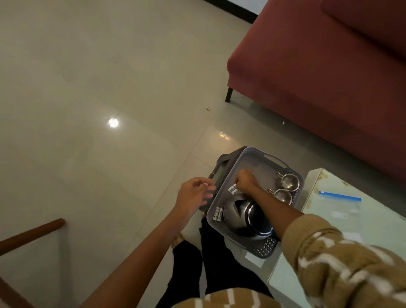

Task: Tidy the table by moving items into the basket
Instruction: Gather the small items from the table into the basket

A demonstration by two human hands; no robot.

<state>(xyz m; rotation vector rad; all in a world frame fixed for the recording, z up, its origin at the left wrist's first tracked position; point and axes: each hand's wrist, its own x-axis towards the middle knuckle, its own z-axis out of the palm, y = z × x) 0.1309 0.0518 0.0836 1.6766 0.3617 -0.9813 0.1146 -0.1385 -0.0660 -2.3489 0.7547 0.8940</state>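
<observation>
A grey plastic basket (267, 248) sits beside the left end of the glass table (372, 218). Inside it lie stacked metal bowls (244, 215), two small metal cups with handles (289, 181), and a small white packet (217, 213). My right hand (246, 181) reaches down into the basket, its fingers curled round another small white packet (232, 189) near the basket's left wall. My left hand (194, 193) hovers just outside the left rim with fingers relaxed and holding nothing.
A clear bag with a blue strip (338, 195) lies on the table. Under the basket a dark object with a handle (218, 171) sticks out. A dark red sofa (321, 67) stands behind, and a wooden rail (26, 236) at the lower left.
</observation>
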